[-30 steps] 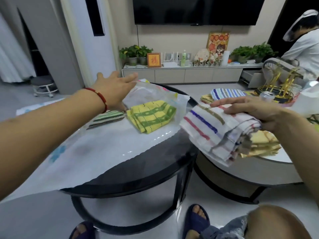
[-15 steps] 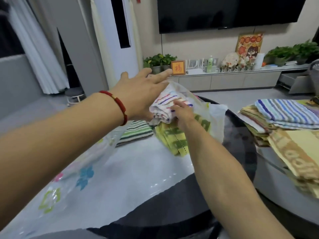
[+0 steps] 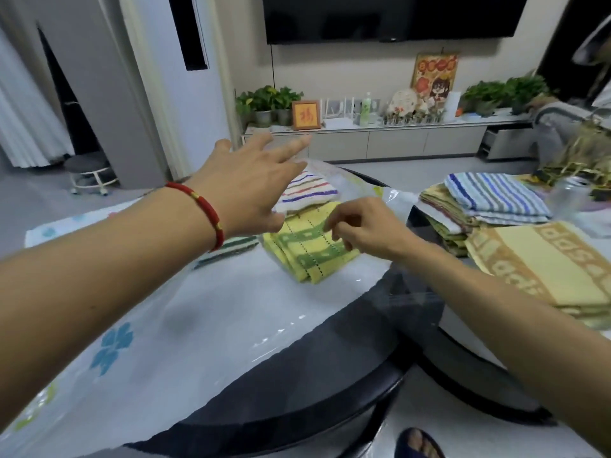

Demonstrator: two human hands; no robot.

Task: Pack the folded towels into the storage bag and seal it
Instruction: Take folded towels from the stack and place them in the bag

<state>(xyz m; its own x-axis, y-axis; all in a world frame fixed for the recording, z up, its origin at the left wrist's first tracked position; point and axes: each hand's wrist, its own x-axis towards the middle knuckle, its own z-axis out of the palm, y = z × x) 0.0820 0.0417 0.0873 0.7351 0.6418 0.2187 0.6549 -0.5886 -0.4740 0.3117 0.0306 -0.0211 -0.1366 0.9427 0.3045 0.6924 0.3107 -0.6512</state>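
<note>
Towels lie inside the clear storage bag [image 3: 211, 312] on my counter [image 3: 390, 328]: a white striped towel [image 3: 307, 191] behind a yellow-green towel [image 3: 307, 249]. My left hand [image 3: 251, 186] hovers spread and empty above them. My right hand [image 3: 367, 228] has loosely curled fingers [image 3: 334, 226] touching the yellow-green one, gripping nothing.

At about one o'clock in the room, a small orange framed picture [image 3: 305, 114] on the low white cabinet [image 3: 370, 140] bears one red Chinese character, 福. At three o'clock, the folded yellow towel [image 3: 542, 262] carries woven tan letters that seem to read "adidas", partly cut off. The poster's [image 3: 435, 72] top characters are too blurred to read.
</note>
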